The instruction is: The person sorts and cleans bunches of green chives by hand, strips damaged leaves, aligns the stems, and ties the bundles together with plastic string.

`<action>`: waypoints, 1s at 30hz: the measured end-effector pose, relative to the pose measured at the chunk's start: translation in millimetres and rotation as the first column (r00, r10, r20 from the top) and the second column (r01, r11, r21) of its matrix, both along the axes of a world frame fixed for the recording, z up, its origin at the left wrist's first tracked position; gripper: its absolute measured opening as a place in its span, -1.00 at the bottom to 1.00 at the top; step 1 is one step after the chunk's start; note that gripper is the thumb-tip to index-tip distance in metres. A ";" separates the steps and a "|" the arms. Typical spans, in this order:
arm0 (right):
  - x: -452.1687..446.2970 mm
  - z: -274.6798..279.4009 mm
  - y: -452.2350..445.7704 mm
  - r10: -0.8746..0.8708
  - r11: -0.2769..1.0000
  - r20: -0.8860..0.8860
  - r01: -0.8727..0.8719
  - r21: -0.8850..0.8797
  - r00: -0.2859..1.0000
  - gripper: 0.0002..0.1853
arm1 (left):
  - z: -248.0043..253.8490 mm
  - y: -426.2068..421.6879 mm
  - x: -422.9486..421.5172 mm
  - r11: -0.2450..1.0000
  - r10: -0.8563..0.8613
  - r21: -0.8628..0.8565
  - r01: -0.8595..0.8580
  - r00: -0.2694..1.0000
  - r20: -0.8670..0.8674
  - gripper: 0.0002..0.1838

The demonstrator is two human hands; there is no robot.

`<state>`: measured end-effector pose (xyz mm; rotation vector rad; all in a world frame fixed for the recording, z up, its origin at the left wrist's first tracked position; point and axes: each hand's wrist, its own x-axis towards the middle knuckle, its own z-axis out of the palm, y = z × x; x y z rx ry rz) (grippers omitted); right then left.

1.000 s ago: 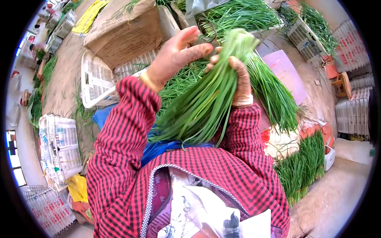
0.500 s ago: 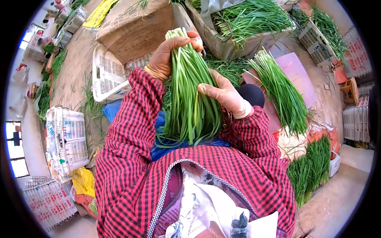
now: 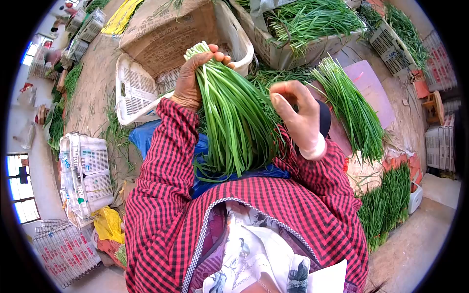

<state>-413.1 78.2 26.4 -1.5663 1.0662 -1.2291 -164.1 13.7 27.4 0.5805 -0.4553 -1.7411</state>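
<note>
My gloved left hand (image 3: 191, 80) is wrapped round the pale stem ends of a bunch of garlic chives (image 3: 233, 117). The green leaves fan down over my lap and a blue plastic sheet (image 3: 142, 137). Just right of the bunch, my gloved right hand (image 3: 302, 115) is raised with curled fingers, thumb and forefinger brought together. Whether a thin leaf is pinched there I cannot make out. Further right, a second pile of chives (image 3: 351, 110) lies on a pinkish board (image 3: 367, 88).
Ahead stands a white plastic crate (image 3: 131, 93) with a cardboard lining (image 3: 168, 46). Beyond it, another crate (image 3: 288, 57) is heaped with chives. Upright chive bundles (image 3: 386, 205) stand at right. White crates (image 3: 87, 171) are stacked at left. A wooden stool (image 3: 433, 108) stands far right.
My right hand has left the bunch and moved right and slightly up, its fingers curling. My left hand has shifted left with the chives, whose leaves now spread more to the right.
</note>
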 end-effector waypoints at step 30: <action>21.1 -26.3 19.3 0.126 0.991 -0.340 -0.108 0.073 0.932 -0.71 | -16.3 0.7 20.3 0.995 -0.029 0.098 0.030 1.000 -0.008 -0.80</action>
